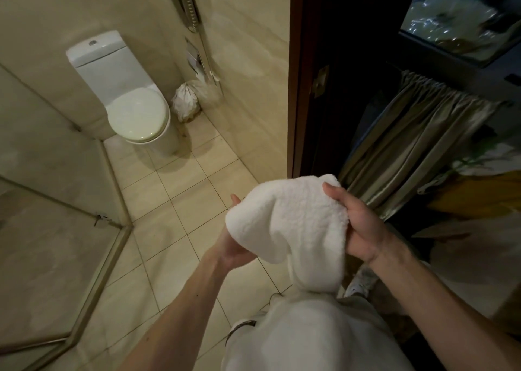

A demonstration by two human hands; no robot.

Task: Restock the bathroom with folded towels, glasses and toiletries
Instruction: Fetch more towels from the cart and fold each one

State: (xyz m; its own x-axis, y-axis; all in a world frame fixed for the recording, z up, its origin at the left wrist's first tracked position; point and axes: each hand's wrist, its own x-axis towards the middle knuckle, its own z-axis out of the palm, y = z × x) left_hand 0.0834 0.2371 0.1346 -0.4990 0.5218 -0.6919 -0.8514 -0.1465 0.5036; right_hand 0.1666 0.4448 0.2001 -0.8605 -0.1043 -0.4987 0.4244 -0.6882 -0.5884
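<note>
White towel (pixel 290 221) bunched, held in front of body over tiled floor (pixel 183 201), lower end hanging toward light shirt (pixel 310 331). Left hand (pixel 234 248) cups towel's left edge from below, fingers curled round it. Right hand (pixel 358 224) grips right edge, thumb on top, other fingers hidden beneath. Farther off: white toilet (pixel 135 103), lid down, at wall; crumpled white bag (pixel 186 101) just beside it. Dark door frame (pixel 296 89) right of tiles; pleated curtain (pixel 417 134) beyond right hand.

Open tiled floor (pixel 180 198) runs ahead to the toilet (pixel 135 114), a crumpled white bag (pixel 185 103) just beside it. A glass shower screen (pixel 48 258) closes the left; a dark door frame (pixel 296 89) and curtain (pixel 408 139) hem the right. The bunched towel (pixel 290 218) fills the gap between left hand (pixel 232 251) and right hand (pixel 363 229).
</note>
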